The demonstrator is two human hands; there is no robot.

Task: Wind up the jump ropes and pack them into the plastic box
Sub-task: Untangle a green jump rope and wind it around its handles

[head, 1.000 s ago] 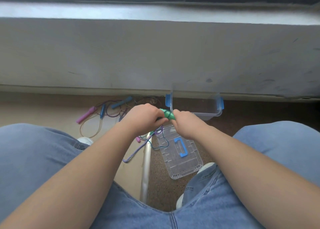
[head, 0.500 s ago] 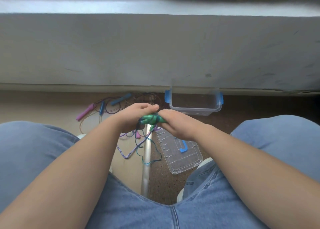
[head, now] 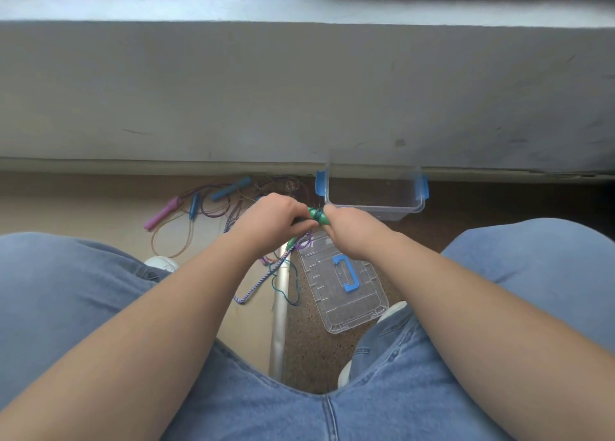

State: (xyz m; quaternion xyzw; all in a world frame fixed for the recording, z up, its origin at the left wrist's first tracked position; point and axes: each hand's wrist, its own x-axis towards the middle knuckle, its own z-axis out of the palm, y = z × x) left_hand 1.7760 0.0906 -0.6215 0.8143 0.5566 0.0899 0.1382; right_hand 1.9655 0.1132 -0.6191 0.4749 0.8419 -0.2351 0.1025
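Handles [head: 316,215] in left grip [head: 276,221], right grip [head: 352,234]

Soft, even daylight is brightest on the ledge [head: 299,6] along the top edge, which glares pale blue. The floor [head: 466,201] toward the right edge lies in deep shadow. The plastic box [head: 372,210] carries a faint sheen. Straight lines bow toward the corners, and focus is fairly sharp throughout.

A gray wall [head: 299,91] spans twelve o'clock, with a pale ledge [head: 233,6] along its top. Tan floor [head: 66,201] lies at nine o'clock and dark speckled floor [head: 309,357] at six, with a metal pipe [head: 279,324] along their seam. Blue jeans [head: 66,290] cover the knees at eight and four. One white shoe [head: 159,262] shows at eight o'clock and another shoe [head: 394,307] at five.
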